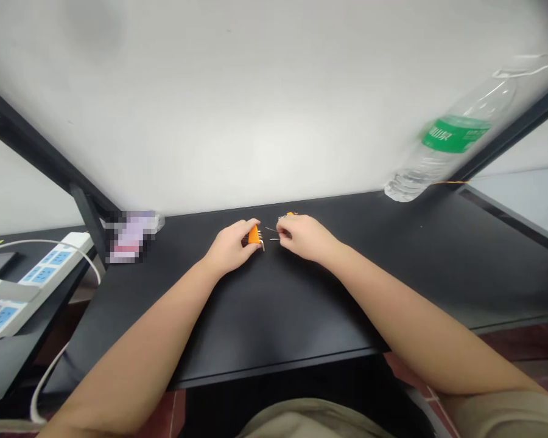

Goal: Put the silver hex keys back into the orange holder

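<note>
My left hand is closed around an orange hex key holder, gripped between thumb and fingers. Short metal hex keys stick out of its right side. A little to the right, my right hand pinches a thin metal hex key whose tip points left toward the holder. Just below that tip, another thin metal key lies on the black table. Behind the right hand's knuckles a second orange piece with metal bits beside it shows in part; the hand hides the rest.
A large clear bottle with a green label stands at the back right against the white wall. At the left rear lies a blurred-out packet. A white power strip with cables rests on the neighbouring table, beyond a dark metal frame.
</note>
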The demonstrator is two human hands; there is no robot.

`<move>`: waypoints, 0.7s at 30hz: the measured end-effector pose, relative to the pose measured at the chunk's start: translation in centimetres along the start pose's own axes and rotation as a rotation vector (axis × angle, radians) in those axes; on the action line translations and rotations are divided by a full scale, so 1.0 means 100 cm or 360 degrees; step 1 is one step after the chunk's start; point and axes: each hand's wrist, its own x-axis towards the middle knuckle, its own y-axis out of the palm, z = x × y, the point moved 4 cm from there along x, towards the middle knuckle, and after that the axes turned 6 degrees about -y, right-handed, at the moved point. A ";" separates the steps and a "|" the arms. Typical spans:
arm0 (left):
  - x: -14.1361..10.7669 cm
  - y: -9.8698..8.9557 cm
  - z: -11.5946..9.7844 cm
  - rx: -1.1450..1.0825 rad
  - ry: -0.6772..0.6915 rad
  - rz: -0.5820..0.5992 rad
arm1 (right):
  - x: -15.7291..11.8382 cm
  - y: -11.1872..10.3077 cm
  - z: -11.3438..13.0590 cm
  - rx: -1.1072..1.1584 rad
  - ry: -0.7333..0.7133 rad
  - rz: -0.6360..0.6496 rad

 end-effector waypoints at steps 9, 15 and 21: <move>-0.001 0.002 -0.002 -0.0055 0.0068 0.0027 | -0.001 -0.001 0.007 0.0106 -0.0158 -0.0089; -0.001 0.003 -0.003 -0.0071 0.0090 0.0018 | -0.002 -0.007 0.009 0.0085 -0.0168 -0.0126; -0.002 0.003 -0.002 -0.0081 0.0082 0.0023 | -0.003 -0.007 0.010 0.0070 -0.0179 -0.0079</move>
